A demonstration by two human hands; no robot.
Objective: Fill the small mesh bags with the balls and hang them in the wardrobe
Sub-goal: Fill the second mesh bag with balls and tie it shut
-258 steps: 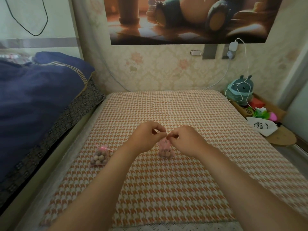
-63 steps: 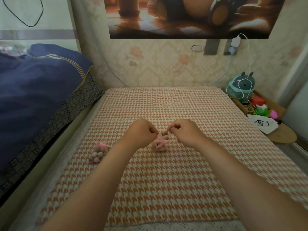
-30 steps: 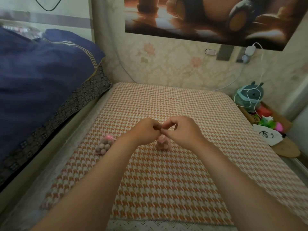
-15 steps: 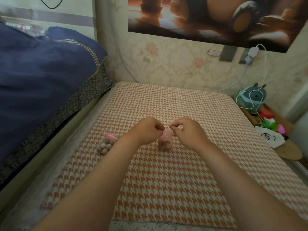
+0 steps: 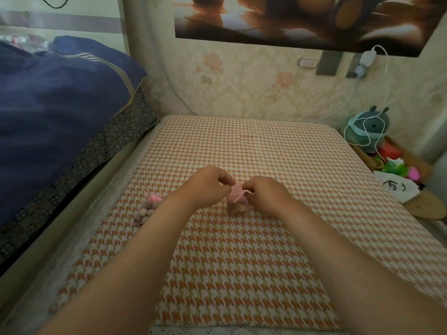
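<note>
A navy duvet (image 5: 48, 105) with a striped edge fills the left side, heaped on a bed with a dark patterned sheet (image 5: 104, 143); beside it, lower, stretches the surface (image 5: 254, 257), covered in an orange-and-white houndstooth cloth with a lace border at the near edge; behind stands a wall in floral wallpaper (image 5: 242, 88), with a large poster (image 5: 290, 20) in brown tones at the top.

Two bare forearms reach in from the near edge toward the middle of the surface; the left hand (image 5: 208, 184) and the right hand (image 5: 266, 194) are close together, fingers curled, each pinching at the gathered neck of a pink mesh bag (image 5: 238, 201); the bag sits upright on the cloth between them, with brownish balls (image 5: 238, 209) showing in its lower half; a thin pink drawstring (image 5: 244, 191) runs to the right fingertips.

At the far right a teal plush toy (image 5: 370, 126) sits with a white cable (image 5: 384, 93) looped over it, the cable rising to a charger (image 5: 367, 58) on the wall; nearer lies a white pouch (image 5: 396, 189) with a drawn face.

A second mesh bag (image 5: 147, 209), tied with pink at its top and full of pale balls, lies on the cloth well to the left of the hands, near the surface's left edge.
</note>
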